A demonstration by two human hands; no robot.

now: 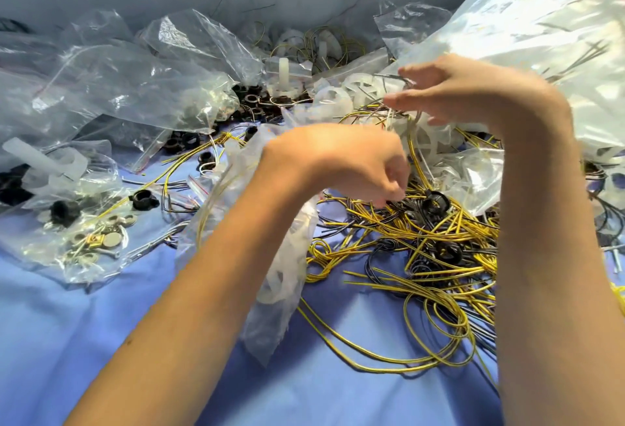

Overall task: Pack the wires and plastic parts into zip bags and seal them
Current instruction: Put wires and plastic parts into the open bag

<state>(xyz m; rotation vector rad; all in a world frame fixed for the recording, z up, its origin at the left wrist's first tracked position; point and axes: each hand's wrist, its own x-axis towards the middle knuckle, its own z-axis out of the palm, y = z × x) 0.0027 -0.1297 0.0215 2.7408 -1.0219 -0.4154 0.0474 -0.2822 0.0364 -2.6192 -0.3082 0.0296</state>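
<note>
A tangle of yellow and black wires (429,266) lies on the blue cloth (101,341) at the right. My left hand (351,161) hovers over the tangle's top edge, fingers curled down onto the wires beside a black plastic ring (438,200). A clear zip bag with white plastic parts (287,276) hangs under my left wrist. My right hand (473,90) is raised higher, its fingers pinching thin wires above white plastic wheels (341,97). Motion blur hides the exact grip of both hands.
Crumpled clear zip bags (118,87) cover the left and back. A filled bag of discs and black parts (81,232) lies at the left. A large clear bag (548,36) rises at the upper right. Dark rings (257,104) sit behind.
</note>
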